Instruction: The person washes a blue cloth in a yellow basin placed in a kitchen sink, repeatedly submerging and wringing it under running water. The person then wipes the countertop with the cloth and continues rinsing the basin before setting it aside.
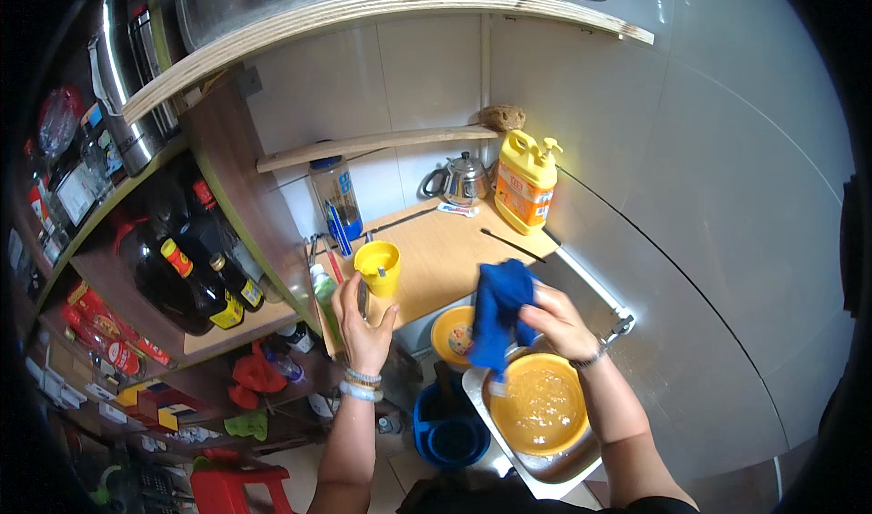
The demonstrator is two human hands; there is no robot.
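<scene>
My right hand (560, 322) grips a blue cloth (505, 303), which hangs beside and partly over a yellow basin (538, 405) of water in the metal sink (545, 473). At the near left edge of the wooden counter (436, 262), my left hand (368, 323) has its thumb and fingers apart, just below a yellow cup (379, 279). Whether a fingertip touches the cup, I cannot tell. The cup stands upright, with a small object showing at its inside. Left of it lie a green-and-white tube (323, 286) and a red slender item (333, 260).
A yellow pump jug (526, 184), a metal teapot (466, 179) and a clear bottle with blue base (335, 194) stand towards the wall. A dark brush (512, 245) lies near the sink. A plywood shelf (381, 3) overhangs; a blue bucket (449, 432) stands below.
</scene>
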